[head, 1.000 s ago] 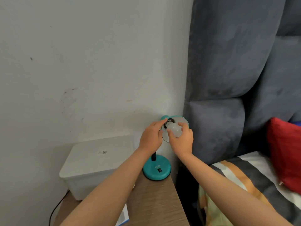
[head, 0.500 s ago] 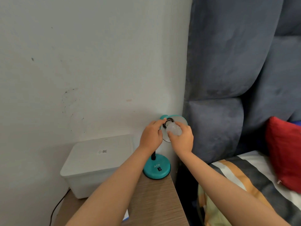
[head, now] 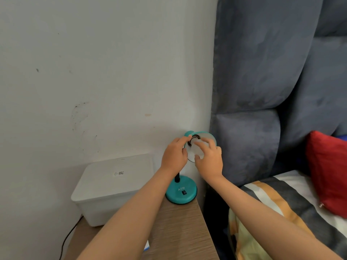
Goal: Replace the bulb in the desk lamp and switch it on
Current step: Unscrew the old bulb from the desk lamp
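Left hand (head: 175, 154) clamped on teal lamp shade (head: 208, 135) rim beside socket (head: 195, 137), evidently steadying head against twist. Right hand (head: 209, 158) gripping white bulb (head: 197, 149), seated at socket, fingers wrapped for turning. Rocker switch (head: 184, 192) on lamp base (head: 181, 192) untouched.

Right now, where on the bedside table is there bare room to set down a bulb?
The wooden table top is bare in front of the teal lamp base, between the left forearm and the bed-side edge. The white box fills the back left. Around the lamp shade, both hands crowd the bulb.
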The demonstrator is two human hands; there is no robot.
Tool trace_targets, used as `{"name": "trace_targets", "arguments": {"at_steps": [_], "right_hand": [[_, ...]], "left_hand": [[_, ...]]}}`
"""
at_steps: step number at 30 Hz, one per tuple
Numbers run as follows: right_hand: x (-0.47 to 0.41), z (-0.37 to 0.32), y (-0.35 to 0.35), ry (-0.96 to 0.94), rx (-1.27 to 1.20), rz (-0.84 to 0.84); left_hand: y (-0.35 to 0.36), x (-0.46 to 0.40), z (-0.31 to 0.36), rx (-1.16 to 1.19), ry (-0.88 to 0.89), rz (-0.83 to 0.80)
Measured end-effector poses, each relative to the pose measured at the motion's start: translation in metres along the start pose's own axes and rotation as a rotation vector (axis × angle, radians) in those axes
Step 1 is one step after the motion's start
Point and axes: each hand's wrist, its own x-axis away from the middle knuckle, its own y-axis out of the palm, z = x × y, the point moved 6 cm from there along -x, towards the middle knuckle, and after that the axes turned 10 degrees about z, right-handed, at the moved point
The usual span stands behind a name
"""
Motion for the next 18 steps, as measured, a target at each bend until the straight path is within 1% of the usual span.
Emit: {"name": "trace_targets", "arguments": {"at_steps": [2,5,7,8,10,14,15,16,18], "right_hand": [[0.002,0.005,-0.002,0.125,-0.112,0.027],[0.008,0.012,-0.003,0.381,-0.308,0.093],[0.011,0.016,0.001,0.523,-0.355,0.091],[0.010,0.017,0.003,0.563,-0.356,0.079],[0.007,0.015,0.003,0.538,-0.336,0.064],[0.006,0.006,0.003,0.325,-0.291,0.055],[0.007,0.006,0.003,0.324,-0.297,0.060],[0.009,0.007,0.003,0.366,-0.321,0.070],[0.012,0.011,0.004,0.514,-0.386,0.091]], "left_hand": [[0.001,0.000,-0.001,-0.005,-0.006,0.012],[0.003,0.000,-0.002,-0.004,-0.009,0.022],[0.003,0.002,-0.001,-0.003,-0.004,0.026],[0.003,0.002,-0.001,-0.002,-0.002,0.025],[0.002,0.002,-0.002,0.001,-0.006,0.023],[0.001,0.001,-0.005,0.005,-0.014,0.021],[0.001,0.001,-0.004,0.009,-0.012,0.021],[0.001,0.002,-0.004,0.013,-0.010,0.025],[0.001,0.002,-0.003,0.020,-0.002,0.036]]}}
